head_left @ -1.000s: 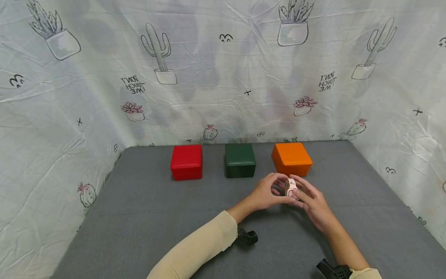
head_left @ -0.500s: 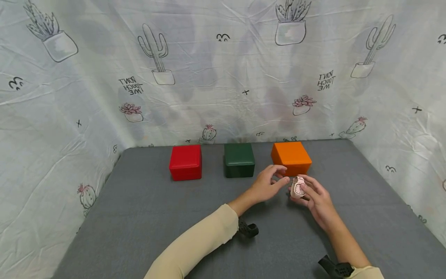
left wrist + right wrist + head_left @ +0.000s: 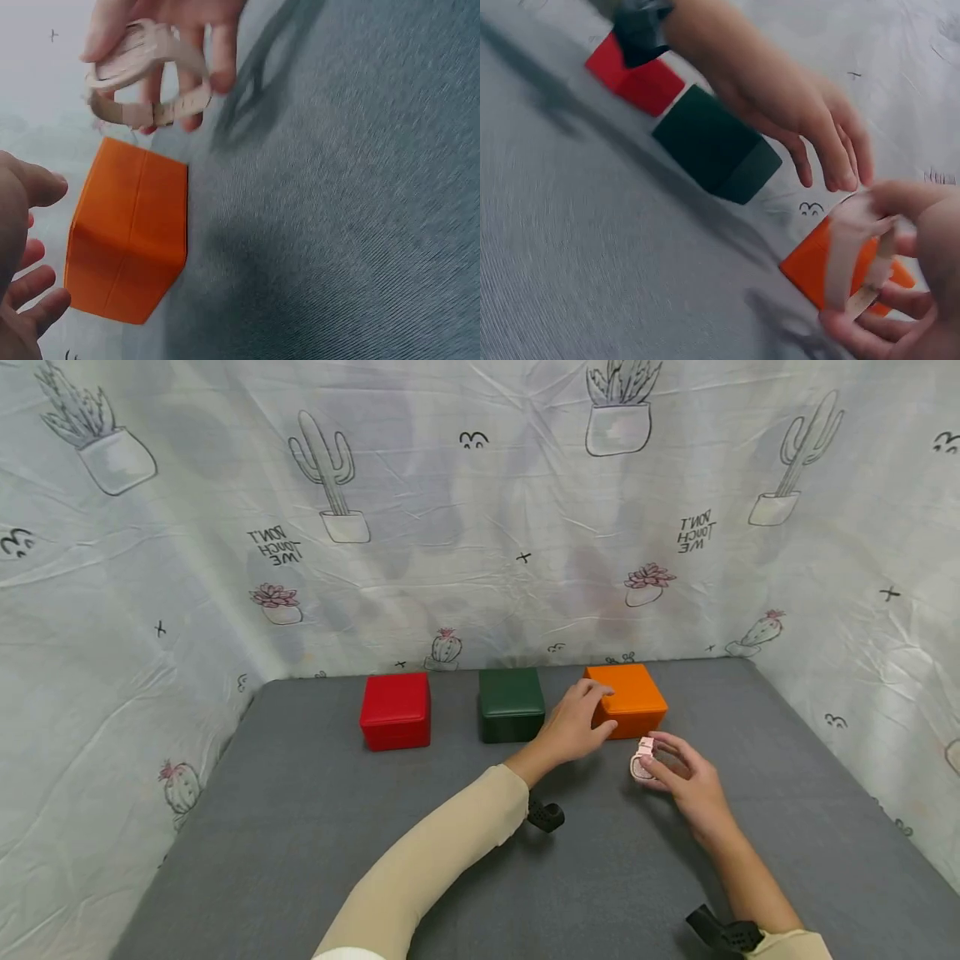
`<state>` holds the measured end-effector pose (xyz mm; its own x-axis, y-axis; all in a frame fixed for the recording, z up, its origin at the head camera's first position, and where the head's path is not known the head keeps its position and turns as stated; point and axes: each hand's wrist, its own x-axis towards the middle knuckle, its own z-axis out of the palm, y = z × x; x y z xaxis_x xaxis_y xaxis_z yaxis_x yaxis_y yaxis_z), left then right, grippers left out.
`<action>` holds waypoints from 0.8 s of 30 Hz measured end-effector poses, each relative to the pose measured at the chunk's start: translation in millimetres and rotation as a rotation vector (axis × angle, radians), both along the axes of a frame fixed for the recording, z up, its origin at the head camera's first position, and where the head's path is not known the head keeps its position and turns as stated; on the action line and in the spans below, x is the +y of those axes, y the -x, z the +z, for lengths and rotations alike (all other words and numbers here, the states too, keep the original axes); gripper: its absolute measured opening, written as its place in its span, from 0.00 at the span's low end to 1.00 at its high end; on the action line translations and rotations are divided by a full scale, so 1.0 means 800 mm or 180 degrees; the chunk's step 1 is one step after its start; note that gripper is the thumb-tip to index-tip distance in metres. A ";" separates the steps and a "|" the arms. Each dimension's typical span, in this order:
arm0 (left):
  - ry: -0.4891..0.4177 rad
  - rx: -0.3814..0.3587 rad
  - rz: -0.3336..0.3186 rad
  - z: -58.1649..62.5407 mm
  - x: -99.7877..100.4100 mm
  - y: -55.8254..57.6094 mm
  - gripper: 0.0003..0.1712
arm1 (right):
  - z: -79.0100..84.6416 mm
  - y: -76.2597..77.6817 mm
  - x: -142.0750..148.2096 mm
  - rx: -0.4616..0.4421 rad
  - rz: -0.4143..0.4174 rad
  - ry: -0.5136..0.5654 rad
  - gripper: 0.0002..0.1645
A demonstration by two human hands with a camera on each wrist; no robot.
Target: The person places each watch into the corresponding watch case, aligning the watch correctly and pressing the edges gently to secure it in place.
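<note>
A pale pink wristwatch [image 3: 642, 763] is held between the thumb and fingers of my right hand [image 3: 688, 781], above the table in front of the orange box. In the left wrist view the watch [image 3: 146, 71] shows its strap closed into a loop. My left hand [image 3: 573, 720] reaches toward the orange box [image 3: 633, 700], thumb and fingers spread apart, overlapping its left side in the head view. From the left wrist, the fingers [image 3: 37, 292] appear beside the box [image 3: 127, 232] with a gap. The box's lid is down.
A dark green box [image 3: 512, 706] stands left of the orange one, and a red box [image 3: 396, 712] farther left, both with lids down. They line the back of the grey table [image 3: 300, 827], before a hanging cactus-print cloth [image 3: 465, 527].
My left hand has let go of the watch and moved away and forward to the orange box. The right hand keeps the watch, drawn slightly right and turned.
</note>
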<state>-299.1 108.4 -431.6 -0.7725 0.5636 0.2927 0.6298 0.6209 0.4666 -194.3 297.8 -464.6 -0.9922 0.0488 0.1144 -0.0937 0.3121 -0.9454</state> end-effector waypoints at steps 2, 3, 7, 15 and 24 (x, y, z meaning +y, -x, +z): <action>0.0115 0.0007 0.0031 -0.001 0.002 0.004 0.27 | 0.005 -0.001 -0.002 0.0034 -0.0009 -0.0826 0.33; 0.0178 0.0011 0.0045 -0.001 0.003 0.006 0.28 | 0.007 -0.001 -0.002 0.0092 0.0028 -0.1187 0.33; 0.0439 0.0033 0.0081 0.000 0.007 0.011 0.30 | 0.016 -0.001 -0.005 0.0299 0.0239 -0.1972 0.33; 0.0757 -0.0099 0.0066 0.001 0.016 0.020 0.35 | 0.016 0.010 -0.009 0.0192 0.0384 -0.2319 0.33; 0.0782 -0.0233 0.0033 -0.010 0.022 0.028 0.37 | 0.006 0.017 -0.008 0.0149 0.0380 -0.2352 0.37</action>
